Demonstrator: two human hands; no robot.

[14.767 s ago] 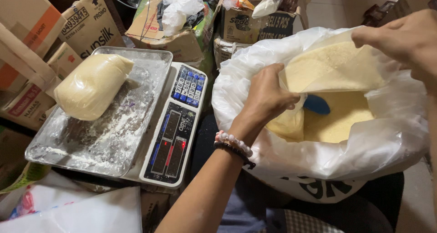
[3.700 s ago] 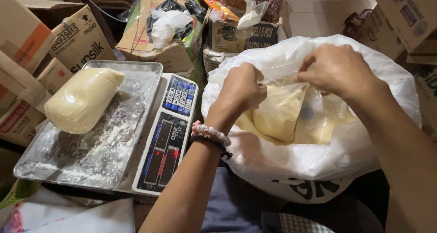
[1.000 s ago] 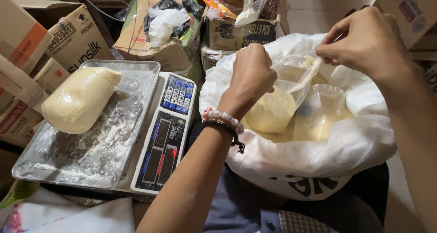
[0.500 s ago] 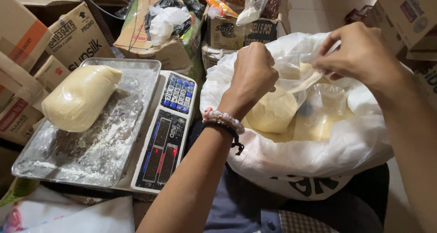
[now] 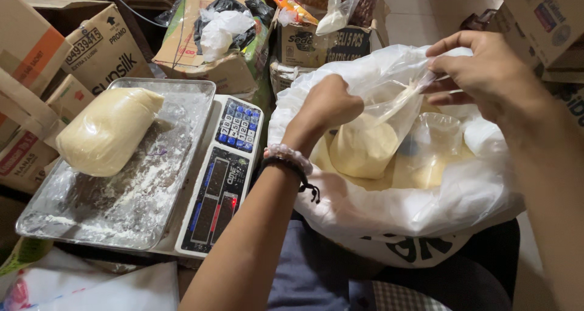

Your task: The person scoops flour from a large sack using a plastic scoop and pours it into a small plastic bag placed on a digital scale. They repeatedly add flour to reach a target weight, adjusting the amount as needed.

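A small clear plastic bag [image 5: 365,144] part-filled with pale yellow flour hangs over the open mouth of a big white sack [image 5: 401,207]. My left hand [image 5: 328,107] is closed around that bag's upper part. Up at the right, my right hand [image 5: 486,74] pinches the twisted top of the same bag and pulls it taut. More yellow flour [image 5: 426,171] lies loose inside the sack under the bag. A beaded bracelet and a dark cord sit on my left wrist.
To the left stands a digital scale [image 5: 219,183] with a floury metal tray [image 5: 176,104]. On the tray lies a filled, tied bag of flour [image 5: 106,131]. Cardboard boxes [image 5: 100,46] and packets crowd the back and the left side.
My right hand has drawn the bag's top up and to the right, twisting it taut. The left hand stays closed on the bag over the sack.
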